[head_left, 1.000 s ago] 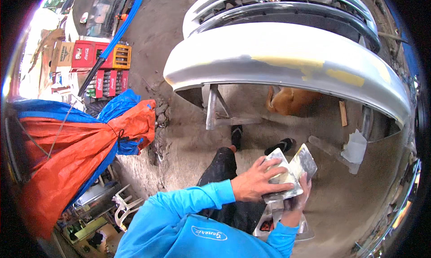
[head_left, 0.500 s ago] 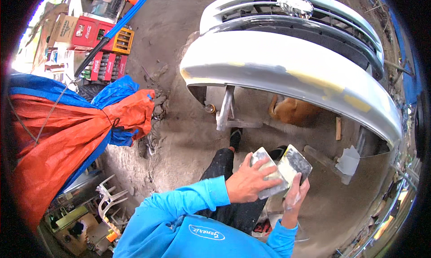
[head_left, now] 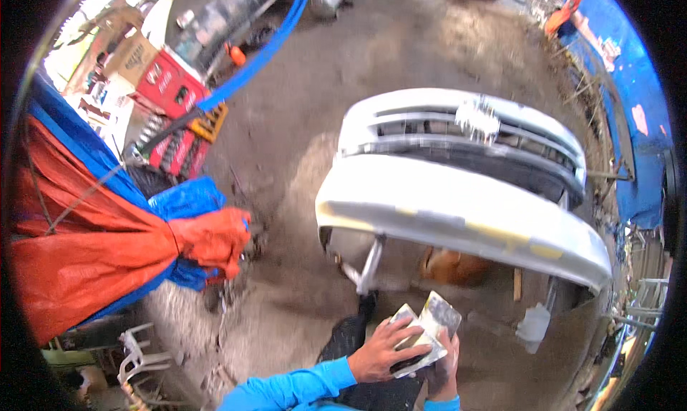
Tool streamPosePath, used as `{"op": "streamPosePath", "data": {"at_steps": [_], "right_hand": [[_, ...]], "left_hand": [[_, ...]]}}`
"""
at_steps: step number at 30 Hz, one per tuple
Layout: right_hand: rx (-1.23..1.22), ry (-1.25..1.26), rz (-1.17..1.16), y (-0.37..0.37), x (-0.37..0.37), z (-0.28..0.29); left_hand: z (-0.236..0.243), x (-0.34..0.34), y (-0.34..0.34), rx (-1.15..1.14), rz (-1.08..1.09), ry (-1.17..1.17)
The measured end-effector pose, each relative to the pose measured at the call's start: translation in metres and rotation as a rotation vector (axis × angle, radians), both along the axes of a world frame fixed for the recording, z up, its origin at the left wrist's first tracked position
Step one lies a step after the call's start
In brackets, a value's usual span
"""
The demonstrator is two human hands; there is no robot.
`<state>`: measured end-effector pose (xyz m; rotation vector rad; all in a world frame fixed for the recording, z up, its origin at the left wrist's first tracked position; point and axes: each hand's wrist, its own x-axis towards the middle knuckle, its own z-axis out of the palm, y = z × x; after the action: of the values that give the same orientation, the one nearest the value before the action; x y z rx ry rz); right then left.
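Observation:
My left hand has its fingers spread over a pale, flat square plate, gripping it. My right hand holds another flat plate, pale and smeared with dark grey. The two plates overlap or touch in front of my body; motion blur hides exactly how they meet. Beyond my hands stands a white and grey car bumper with yellowish patches along its lower edge. Neither hand touches it. Crumpled foil covers the middle of the grille at its top.
A pale stand leg props the bumper at left. Under it lies a brown animal, near a wooden stick and a whitish scrap. An orange and blue tarp, bottle crates and a white plastic chair are on the left.
The view has tilted up, so the bumper and my hands sit lower in the picture and more ground shows behind. Both hands keep hold of their plates, which appear closer together.

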<state>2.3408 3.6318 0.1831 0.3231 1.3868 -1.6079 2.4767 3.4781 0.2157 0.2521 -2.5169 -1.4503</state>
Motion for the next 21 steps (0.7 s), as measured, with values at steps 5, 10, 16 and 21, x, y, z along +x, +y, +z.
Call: {"op": "streamPosePath", "data": {"at_steps": [5,10,16,21], "right_hand": [[0.136,0.107,-0.025,-0.006,0.004,0.027],[-0.199,-0.067,-0.215,-0.011,-0.027,0.067],[-0.096,0.479,0.090,-0.012,-0.051,0.059],[-0.158,0.516,0.040,-0.016,-0.042,0.080]], "left_hand": [[0.020,0.023,-0.026,-0.269,-0.027,-0.029],[0.019,0.029,-0.040,-0.318,-0.061,-0.201],[0.082,-0.003,-0.016,-0.398,0.072,-0.130],[0.089,-0.006,0.024,-0.525,-0.011,-0.304]]}}
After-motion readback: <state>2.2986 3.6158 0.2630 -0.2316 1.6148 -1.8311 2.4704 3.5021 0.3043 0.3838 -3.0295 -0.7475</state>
